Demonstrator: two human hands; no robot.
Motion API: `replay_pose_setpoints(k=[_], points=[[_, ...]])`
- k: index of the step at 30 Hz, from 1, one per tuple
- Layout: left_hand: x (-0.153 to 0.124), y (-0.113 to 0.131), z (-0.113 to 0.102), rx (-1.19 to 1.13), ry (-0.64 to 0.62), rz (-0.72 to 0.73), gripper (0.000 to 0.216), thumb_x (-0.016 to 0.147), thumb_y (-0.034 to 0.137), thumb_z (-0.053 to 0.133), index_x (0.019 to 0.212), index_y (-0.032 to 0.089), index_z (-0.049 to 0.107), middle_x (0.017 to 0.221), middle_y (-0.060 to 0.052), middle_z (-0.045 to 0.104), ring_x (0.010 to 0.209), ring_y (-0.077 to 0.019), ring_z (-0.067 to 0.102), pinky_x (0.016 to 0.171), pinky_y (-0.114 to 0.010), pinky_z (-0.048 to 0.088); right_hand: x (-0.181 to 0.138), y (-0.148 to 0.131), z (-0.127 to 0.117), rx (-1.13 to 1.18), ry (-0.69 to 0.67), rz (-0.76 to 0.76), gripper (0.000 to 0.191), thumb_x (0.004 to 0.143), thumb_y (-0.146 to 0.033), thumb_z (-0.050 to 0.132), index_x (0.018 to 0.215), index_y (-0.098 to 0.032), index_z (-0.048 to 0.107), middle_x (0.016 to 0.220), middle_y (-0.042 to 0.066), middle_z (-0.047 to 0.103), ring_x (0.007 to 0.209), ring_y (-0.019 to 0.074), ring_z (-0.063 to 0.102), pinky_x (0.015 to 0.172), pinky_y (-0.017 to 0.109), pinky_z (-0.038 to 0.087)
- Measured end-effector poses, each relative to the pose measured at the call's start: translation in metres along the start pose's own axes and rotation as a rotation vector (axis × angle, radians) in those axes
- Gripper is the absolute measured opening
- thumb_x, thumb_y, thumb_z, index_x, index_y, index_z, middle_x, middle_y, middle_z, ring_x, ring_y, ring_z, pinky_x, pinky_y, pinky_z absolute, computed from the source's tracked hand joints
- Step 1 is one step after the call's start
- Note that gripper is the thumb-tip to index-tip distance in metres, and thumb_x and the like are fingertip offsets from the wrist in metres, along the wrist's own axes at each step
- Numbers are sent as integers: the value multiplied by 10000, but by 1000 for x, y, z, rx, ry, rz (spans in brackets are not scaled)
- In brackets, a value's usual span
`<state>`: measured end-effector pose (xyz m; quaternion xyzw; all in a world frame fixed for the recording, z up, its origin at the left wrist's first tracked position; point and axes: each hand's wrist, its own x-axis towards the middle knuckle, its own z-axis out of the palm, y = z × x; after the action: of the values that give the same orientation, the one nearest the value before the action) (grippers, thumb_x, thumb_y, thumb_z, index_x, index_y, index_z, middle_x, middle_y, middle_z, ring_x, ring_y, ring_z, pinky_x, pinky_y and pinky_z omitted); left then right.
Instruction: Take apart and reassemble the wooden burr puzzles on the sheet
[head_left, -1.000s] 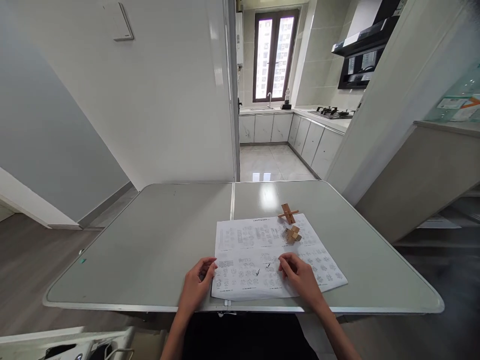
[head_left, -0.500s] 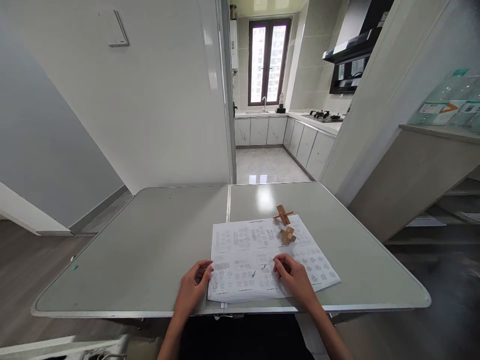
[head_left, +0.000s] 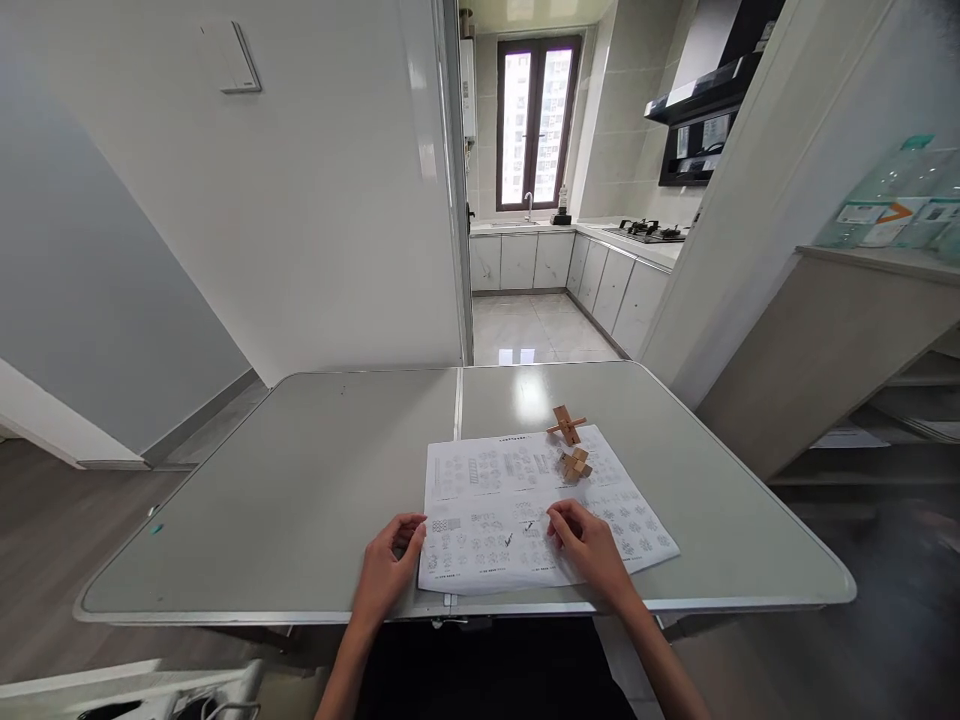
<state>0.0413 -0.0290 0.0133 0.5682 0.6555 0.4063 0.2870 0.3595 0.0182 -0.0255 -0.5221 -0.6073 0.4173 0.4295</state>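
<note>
A large white sheet of printed diagrams (head_left: 480, 545) lies on the table, with two handwritten tick marks near its middle. My left hand (head_left: 390, 565) is at the sheet's left edge, fingers curled, with thumb and fingertips closed at the paper's edge. Resting on the right part of the sheet, my right hand (head_left: 589, 545) has its fingers curled and the thumb drawn in; no object shows in it. Beyond it, a wooden burr puzzle (head_left: 576, 465) sits on the paper. A cross of wooden puzzle pieces (head_left: 567, 426) is just behind, at the sheet's far edge.
The grey-green folding table (head_left: 300, 500) has a metal rim and a centre seam. A small teal bit (head_left: 157, 528) lies near its left edge. Plastic bottles (head_left: 892, 200) stand on a shelf (head_left: 825, 330) at right. A kitchen opens beyond the table.
The view has shifted very slightly. Both hands, the sheet and the wooden pieces stay essentially in the same places.
</note>
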Motion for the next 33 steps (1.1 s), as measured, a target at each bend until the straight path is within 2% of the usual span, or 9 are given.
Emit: replay_pose_setpoints(k=[2,5,7,10,19,26,33], points=[[0,-2,0,33,37,17,325,850,544,610,874,222,655,780,-19,679,716,-201,625,662,-276,502,0,0,-1,3,0,-2,538,911,-734,516,875,-215,654,699,42,708,581,214,622,622,330,487],[0,-7,1,79,132,19,348,810,504,622,668,237,450,620,62,437,581,-137,430,574,-230,385,0,1,-1,8,-9,-23,495,936,-688,521,883,-215,654,708,34,709,586,206,624,629,325,489],[0,-12,0,86,188,-2,388,809,450,585,629,243,311,601,76,301,561,-122,325,545,-220,316,0,1,-2,8,-16,-36,474,949,-666,522,892,-214,655,713,34,713,588,205,629,627,324,490],[0,-18,-1,82,245,-38,383,807,379,504,636,249,188,608,71,192,556,-120,234,524,-222,251,0,2,-3,12,-16,-45,476,943,-666,533,890,-211,663,700,40,720,569,205,630,603,325,490],[-2,-19,-2,25,182,-30,464,779,434,532,599,248,146,605,63,170,547,-110,198,534,-236,248,-1,3,-3,2,-26,-52,510,931,-700,521,885,-212,663,689,48,712,573,216,622,618,342,504],[-4,-16,-1,-30,202,-36,569,826,520,577,613,248,125,625,66,141,545,-108,179,530,-236,260,-1,3,-3,-27,-11,-72,500,954,-678,497,881,-208,653,673,33,687,570,205,616,608,319,487],[0,-24,-3,-81,221,-68,534,801,482,587,600,254,147,598,70,165,536,-104,195,500,-223,226,-1,7,-3,-140,102,-127,473,995,-619,449,748,-227,542,604,-32,532,552,159,479,563,273,382]])
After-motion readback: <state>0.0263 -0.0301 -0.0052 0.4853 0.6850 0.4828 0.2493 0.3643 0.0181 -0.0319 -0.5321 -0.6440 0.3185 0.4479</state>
